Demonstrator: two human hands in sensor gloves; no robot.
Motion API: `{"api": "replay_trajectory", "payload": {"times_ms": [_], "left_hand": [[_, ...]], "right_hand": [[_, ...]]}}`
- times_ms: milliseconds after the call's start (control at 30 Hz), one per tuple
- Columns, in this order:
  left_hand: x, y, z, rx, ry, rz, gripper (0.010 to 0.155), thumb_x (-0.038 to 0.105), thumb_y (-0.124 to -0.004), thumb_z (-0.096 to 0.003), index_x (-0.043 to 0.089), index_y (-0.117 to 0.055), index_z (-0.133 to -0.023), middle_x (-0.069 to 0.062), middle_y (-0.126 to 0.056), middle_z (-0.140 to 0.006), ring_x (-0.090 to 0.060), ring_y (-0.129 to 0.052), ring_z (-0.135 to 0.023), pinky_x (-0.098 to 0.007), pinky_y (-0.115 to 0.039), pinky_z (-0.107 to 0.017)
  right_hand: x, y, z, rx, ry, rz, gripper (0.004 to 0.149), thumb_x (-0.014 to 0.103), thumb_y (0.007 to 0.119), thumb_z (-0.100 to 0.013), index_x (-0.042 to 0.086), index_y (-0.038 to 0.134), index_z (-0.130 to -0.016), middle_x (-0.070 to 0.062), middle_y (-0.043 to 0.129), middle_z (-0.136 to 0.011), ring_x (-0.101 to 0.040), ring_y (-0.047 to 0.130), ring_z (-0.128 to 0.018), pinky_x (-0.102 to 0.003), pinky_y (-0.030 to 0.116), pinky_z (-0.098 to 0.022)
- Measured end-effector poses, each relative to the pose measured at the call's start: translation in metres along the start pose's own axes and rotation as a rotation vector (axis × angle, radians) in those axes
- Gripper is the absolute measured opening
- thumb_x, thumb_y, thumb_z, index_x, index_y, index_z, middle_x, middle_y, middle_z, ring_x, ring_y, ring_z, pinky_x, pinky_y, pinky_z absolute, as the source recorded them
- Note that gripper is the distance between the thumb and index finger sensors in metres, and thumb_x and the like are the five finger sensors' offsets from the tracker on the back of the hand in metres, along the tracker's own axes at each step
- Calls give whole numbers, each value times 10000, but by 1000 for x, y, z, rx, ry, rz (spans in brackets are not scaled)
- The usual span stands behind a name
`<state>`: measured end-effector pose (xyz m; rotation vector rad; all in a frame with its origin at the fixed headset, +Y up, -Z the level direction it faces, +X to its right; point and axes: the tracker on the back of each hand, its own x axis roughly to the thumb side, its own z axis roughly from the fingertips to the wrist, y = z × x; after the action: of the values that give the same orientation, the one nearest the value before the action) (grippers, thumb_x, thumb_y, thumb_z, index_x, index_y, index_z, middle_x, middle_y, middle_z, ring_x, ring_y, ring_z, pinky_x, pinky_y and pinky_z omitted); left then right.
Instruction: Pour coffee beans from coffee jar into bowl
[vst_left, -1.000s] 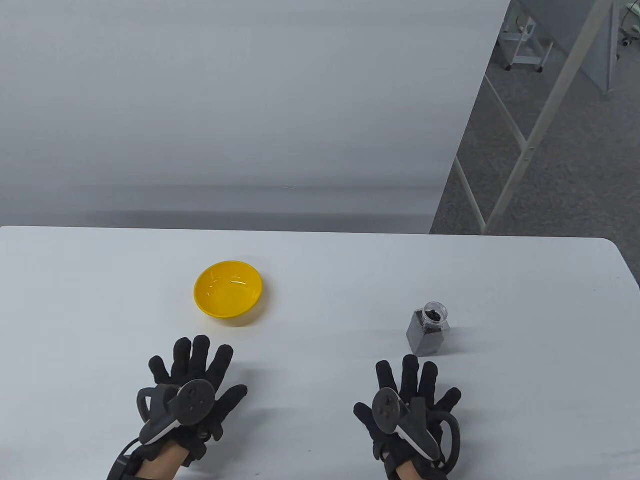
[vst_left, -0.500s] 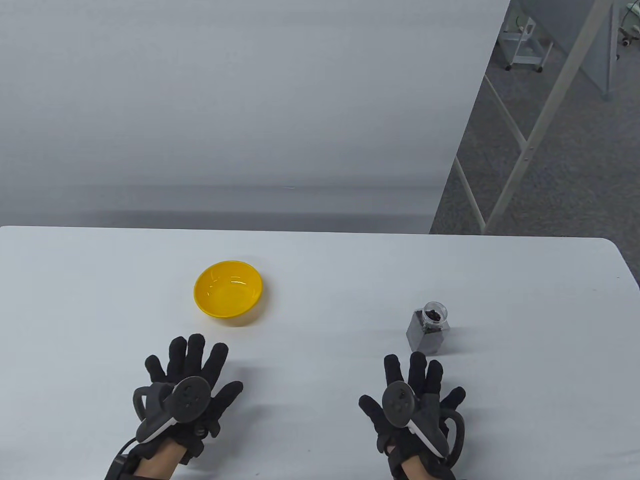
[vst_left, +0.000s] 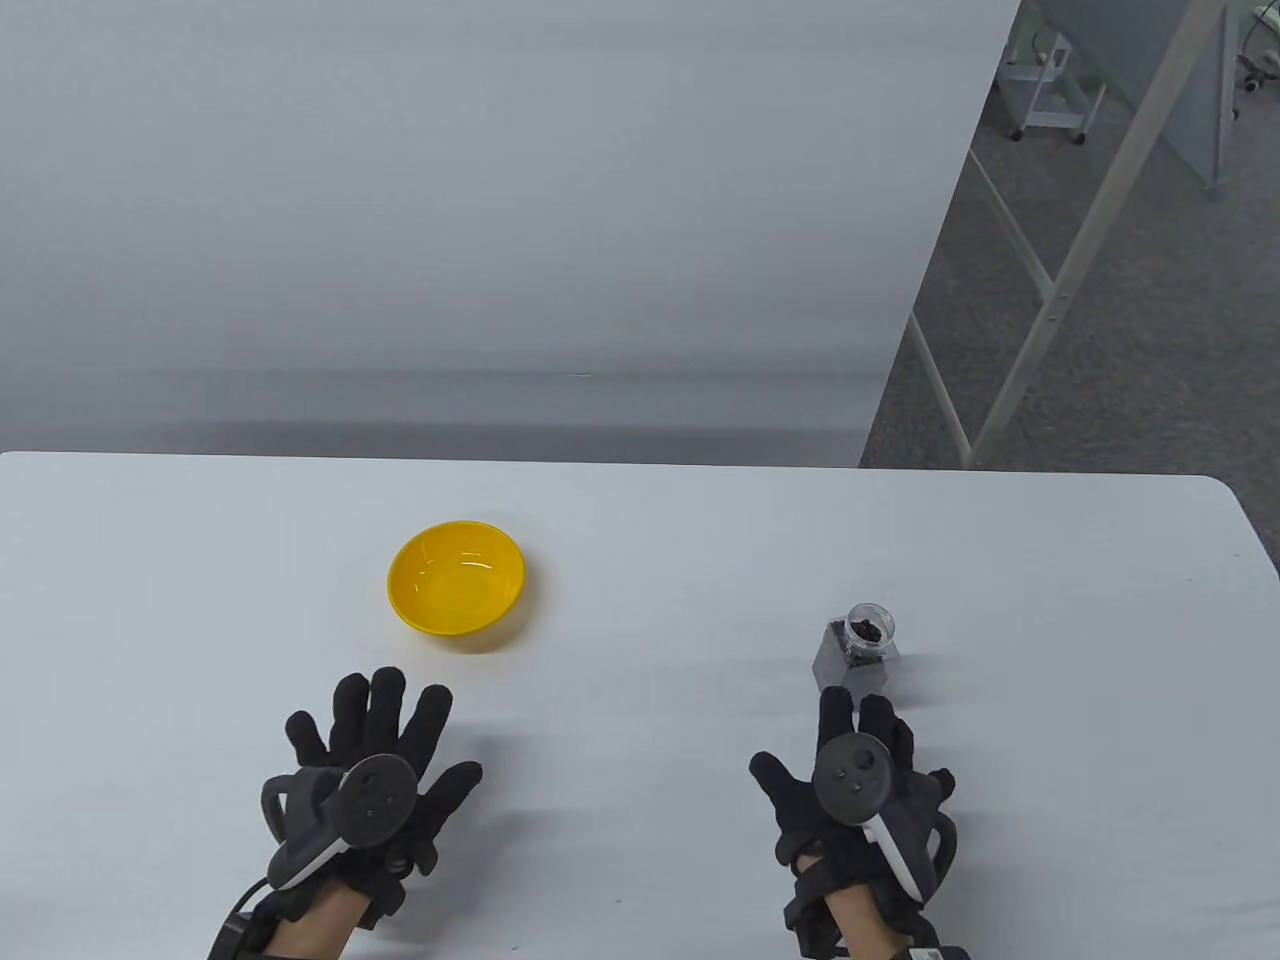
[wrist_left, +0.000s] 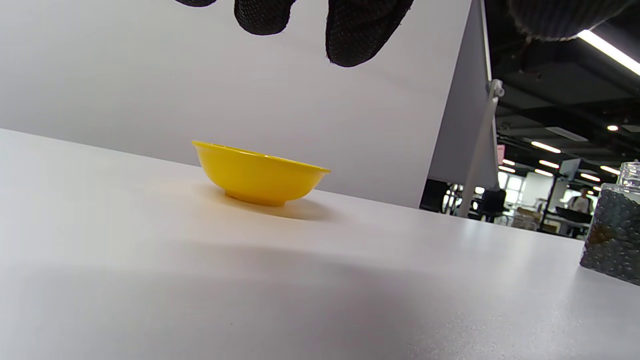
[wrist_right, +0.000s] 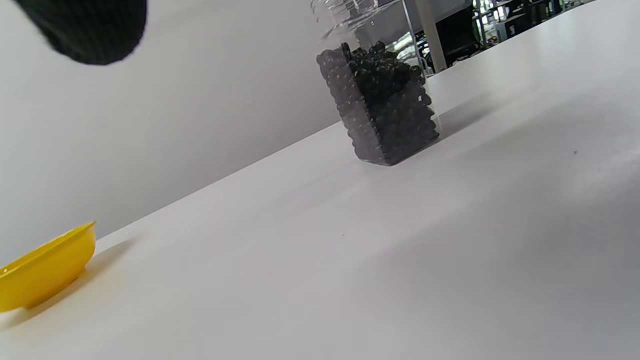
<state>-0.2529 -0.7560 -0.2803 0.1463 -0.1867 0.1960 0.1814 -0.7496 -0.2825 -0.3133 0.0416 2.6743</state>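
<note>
A yellow bowl (vst_left: 457, 577) stands empty on the white table (vst_left: 650, 560), left of centre; it also shows in the left wrist view (wrist_left: 257, 172) and the right wrist view (wrist_right: 45, 265). A clear square coffee jar (vst_left: 855, 655), open at the top and filled with dark beans, stands upright on the right; it also shows in the right wrist view (wrist_right: 382, 100) and the left wrist view (wrist_left: 612, 225). My right hand (vst_left: 860, 780) is raised just in front of the jar, fingers open, not touching it. My left hand (vst_left: 375, 760) lies spread near the front edge, empty.
A white wall panel (vst_left: 480, 200) rises behind the table. White metal frames (vst_left: 1060, 280) stand on the grey floor to the right, past the table's rounded corner.
My right hand has lifted, moved right and forward toward the jar, and its fingers have drawn together. My left hand has slid slightly back. The bowl and jar have not moved.
</note>
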Motion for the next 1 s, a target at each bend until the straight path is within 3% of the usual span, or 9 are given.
{"api": "replay_trajectory", "payload": {"times_ms": [500,1000], "left_hand": [[-1,0,0,2,2,10,880,777,-588,-397,236,-546,-1089,-228,-359,-1138,-607,-340,-1017,-835,-192,-516],[-2,0,0,-4,9,5,887,776,-606,-395,230,-538,-1091,-228,-358,-1138,-606,-342,-1018,-835,-192,-517]], "right_hand": [[-17,-24,-36,-26,156,-138,1006,723,699,-377,248,48,-979,-216,40,-1065,-529,252,-1002,-848,192,-574],[-28,-26,-82,12,284,-125,1061,678,793,-352,174,102,-980,-238,103,-1055,-500,360,-974,-808,291,-609]]}}
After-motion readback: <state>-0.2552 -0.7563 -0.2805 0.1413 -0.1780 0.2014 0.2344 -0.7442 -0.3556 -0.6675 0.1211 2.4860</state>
